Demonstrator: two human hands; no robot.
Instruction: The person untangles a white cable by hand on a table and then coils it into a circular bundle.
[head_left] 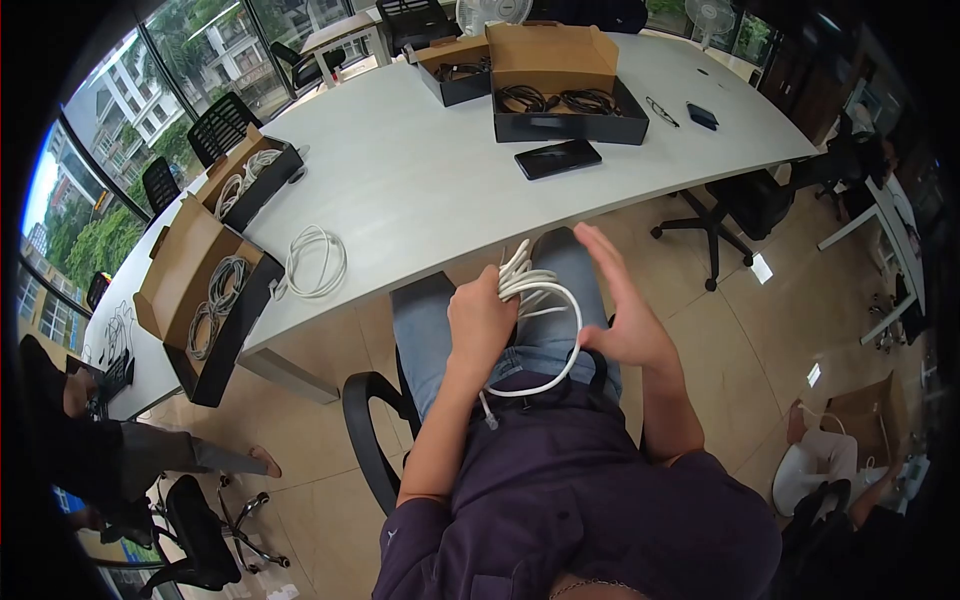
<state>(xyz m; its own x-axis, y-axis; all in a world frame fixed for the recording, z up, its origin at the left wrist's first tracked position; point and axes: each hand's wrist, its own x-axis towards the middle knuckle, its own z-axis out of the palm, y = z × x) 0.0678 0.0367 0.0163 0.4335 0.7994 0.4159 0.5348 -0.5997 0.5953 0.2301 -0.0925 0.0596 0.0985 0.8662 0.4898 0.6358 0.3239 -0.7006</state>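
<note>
A white cable [522, 283] sits over the person's lap, just below the table edge, gathered into several loops. The left hand [478, 322] is closed around 1 side of the bundle with its fingers wrapped tight. That grip seems to be what holds the loops stacked rather than springing apart. 1 plug end [487, 412] dangles beneath that wrist.

The widest loop runs out to the right hand [622, 305], which is open and flat, fingers straight and pointing toward the table, gripping nothing. The loop touches the heel of its palm, as if the hand acts as a stop. Both forearms angle inward from bent elbows.

On the table [420, 180] lie another coiled cable [316, 262], an open cardboard box [175, 265] with more cables, and a phone [557, 158].
</note>
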